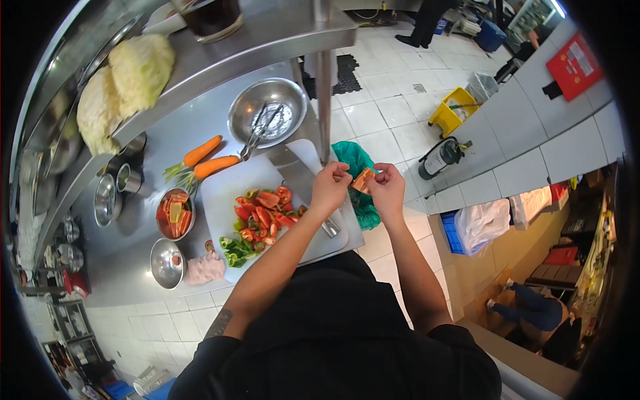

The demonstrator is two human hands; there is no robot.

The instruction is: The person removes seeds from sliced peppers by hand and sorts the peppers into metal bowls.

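My right hand (pixel 388 191) pinches a flat orange-red piece (pixel 363 181), possibly pepper, over a green plastic bag (pixel 360 157). Beside the piece's left edge, my left hand (pixel 330 190) has its fingers pressed together; whether it grips the piece too is unclear. Left of both hands, cut red peppers (pixel 263 213) and green pepper pieces (pixel 238 252) lie on a white cutting board (pixel 220 183). A broad knife (pixel 293 170) rests on the board, its handle (pixel 330 228) toward me, partly behind my left forearm.
Two carrots (pixel 215 165) lie behind the board, near a steel bowl (pixel 243 110) with tongs (pixel 259 130). A bowl of pepper pieces (pixel 176 215), a small bowl (pixel 167 263) and a pinkish cloth (pixel 205 269) sit at left. Cabbage (pixel 127 87) rests on the overhead shelf (pixel 267 43).
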